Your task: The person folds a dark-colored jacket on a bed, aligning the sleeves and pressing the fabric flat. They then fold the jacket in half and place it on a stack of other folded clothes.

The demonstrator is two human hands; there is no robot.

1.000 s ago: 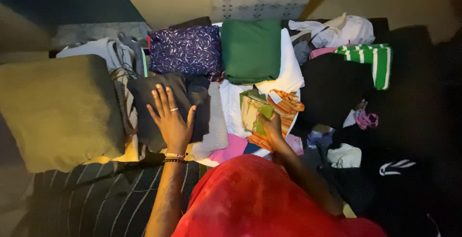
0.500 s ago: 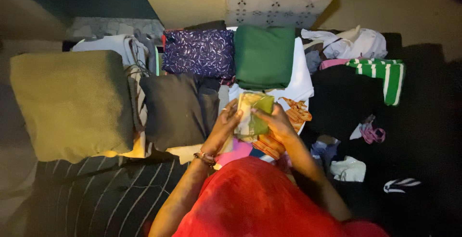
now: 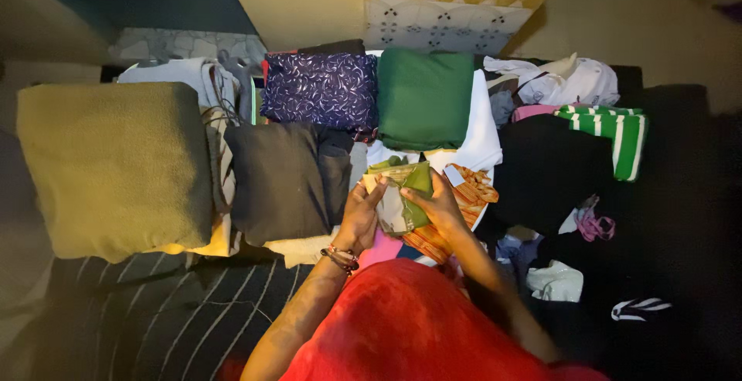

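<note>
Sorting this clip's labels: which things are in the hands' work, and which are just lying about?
In hand:
left hand
right hand
green-and-cream cloth, held by both

Lying about:
olive cushion
dark grey fold
purple patterned fold
green fold
orange patterned cloth
green-striped cloth

Bed (image 3: 154,311) — striped sheet — bears folded clothes (image 3: 282,180) and an olive pillow (image 3: 116,168).

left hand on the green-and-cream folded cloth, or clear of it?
Touching. The head view shows the left hand gripping the left edge of the green-and-cream folded cloth, fingers wrapped onto it; the right hand holds the other side.
</note>
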